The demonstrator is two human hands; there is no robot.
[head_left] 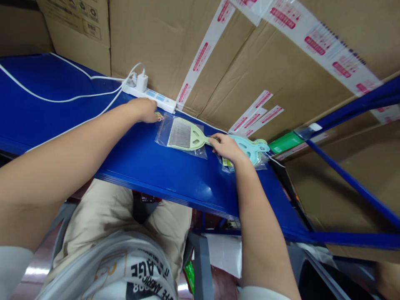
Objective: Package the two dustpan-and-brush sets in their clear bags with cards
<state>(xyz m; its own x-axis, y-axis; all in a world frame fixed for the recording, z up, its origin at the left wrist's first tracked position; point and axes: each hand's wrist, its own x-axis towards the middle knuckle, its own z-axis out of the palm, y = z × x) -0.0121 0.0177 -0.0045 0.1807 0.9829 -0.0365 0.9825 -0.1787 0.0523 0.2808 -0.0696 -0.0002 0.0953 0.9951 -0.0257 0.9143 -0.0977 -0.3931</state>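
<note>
A pale green comb [185, 135] in a clear bag [165, 132] lay flat on the blue worktop [150, 166], between the two hands. The right hand [226, 148] rested with its fingers curled at the comb's handle, touching it; whether they pinched it could not be told. Just beyond that hand sat a light blue comb [251, 149], also bagged, its end near the worktop's right edge. The left hand [144, 110] lay palm down at the bag's far left corner, fingers closed over a small coloured tag [159, 116], well apart from the right hand. The slick bag would likely slide on the smooth worktop if the handle were pulled without the corner held, and the blue comb, so near the edge, could be nudged off by the right wrist. A white power strip [156, 96] with a charger [142, 81] stood behind the left hand, its cables [62, 99] trailing across the worktop, where a sleeve might snag them. Taped cardboard boxes [250, 54] walled the back; blue rack struts [353, 183] crossed at the right.
</note>
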